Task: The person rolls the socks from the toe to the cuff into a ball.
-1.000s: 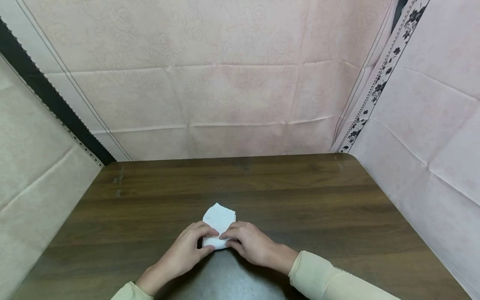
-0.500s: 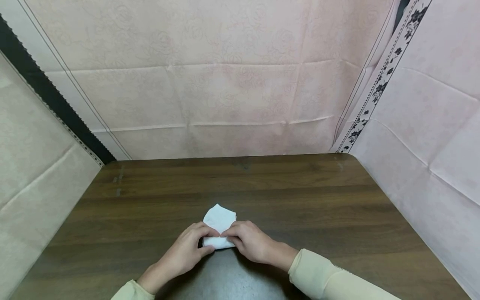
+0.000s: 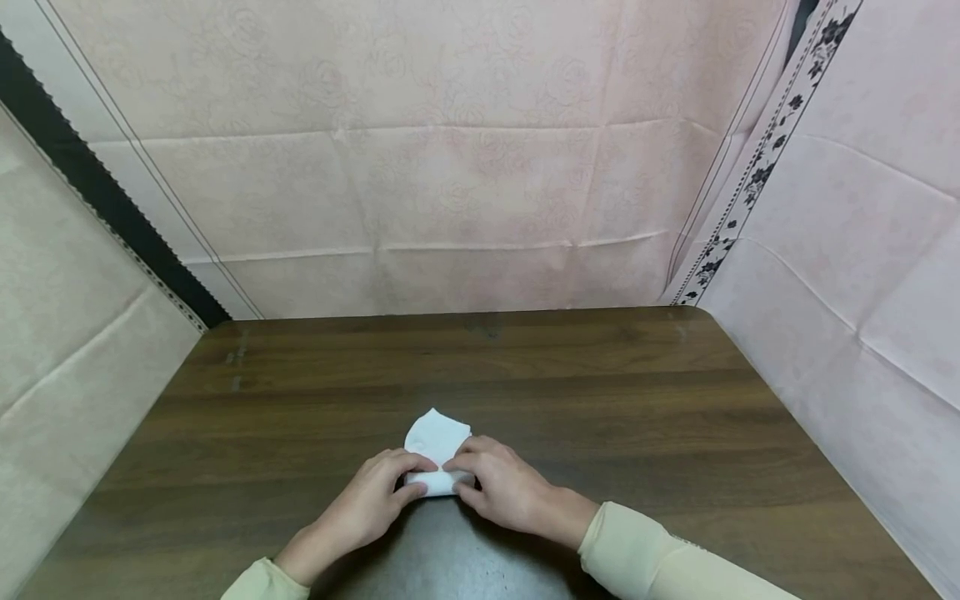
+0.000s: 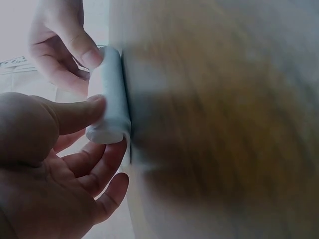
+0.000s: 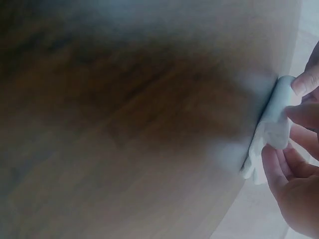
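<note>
A small white cloth lies on the table, its far end flat and pointed at one corner. The near end is rolled into a short cylinder, and this roll shows a fine texture in the left wrist view. My left hand grips the roll's left end, thumb on the near side and fingers over the top. At the other end my right hand holds it the same way. Loose folds of the cloth stick out at the roll's right end in the right wrist view.
The brown wood-grain table has rounded far corners. Pale patterned cloth hangs as a back wall and as side walls, the right one edged with a black floral band. Bits of tape mark the table's far left.
The near end of the cloth looks rounder and its near edge sits slightly farther from me. My right hand's fingers have shifted slightly forward; my left hand has barely moved.
</note>
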`<action>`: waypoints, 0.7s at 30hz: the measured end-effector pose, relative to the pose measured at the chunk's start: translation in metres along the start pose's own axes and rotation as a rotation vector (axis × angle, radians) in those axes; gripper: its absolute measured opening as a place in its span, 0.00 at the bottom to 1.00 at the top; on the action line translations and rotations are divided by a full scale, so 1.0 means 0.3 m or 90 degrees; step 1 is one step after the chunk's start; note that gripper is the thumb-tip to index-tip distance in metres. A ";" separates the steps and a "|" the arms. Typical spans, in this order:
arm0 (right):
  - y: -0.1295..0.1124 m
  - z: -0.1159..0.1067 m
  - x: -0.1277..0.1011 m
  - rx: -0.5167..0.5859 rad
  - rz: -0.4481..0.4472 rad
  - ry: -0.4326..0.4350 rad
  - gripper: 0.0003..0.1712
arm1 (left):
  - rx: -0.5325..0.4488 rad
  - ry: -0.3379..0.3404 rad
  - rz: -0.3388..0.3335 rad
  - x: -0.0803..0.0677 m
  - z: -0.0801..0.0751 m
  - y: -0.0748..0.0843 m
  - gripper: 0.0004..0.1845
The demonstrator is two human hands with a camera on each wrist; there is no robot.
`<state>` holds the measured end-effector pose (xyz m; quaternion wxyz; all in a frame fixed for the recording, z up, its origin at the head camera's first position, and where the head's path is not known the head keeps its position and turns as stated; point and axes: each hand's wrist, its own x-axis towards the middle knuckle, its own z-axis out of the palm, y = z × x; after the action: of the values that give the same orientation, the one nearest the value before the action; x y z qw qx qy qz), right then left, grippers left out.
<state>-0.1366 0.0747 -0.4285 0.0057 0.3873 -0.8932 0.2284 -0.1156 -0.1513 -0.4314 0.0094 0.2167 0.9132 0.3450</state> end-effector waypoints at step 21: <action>0.004 0.018 -0.008 -0.031 -0.033 0.001 0.14 | -0.010 0.018 -0.004 -0.005 -0.001 0.005 0.10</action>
<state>-0.1347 0.0749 -0.4343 0.0220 0.4099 -0.8881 0.2067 -0.1138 -0.1510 -0.4304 -0.0009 0.2085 0.9111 0.3555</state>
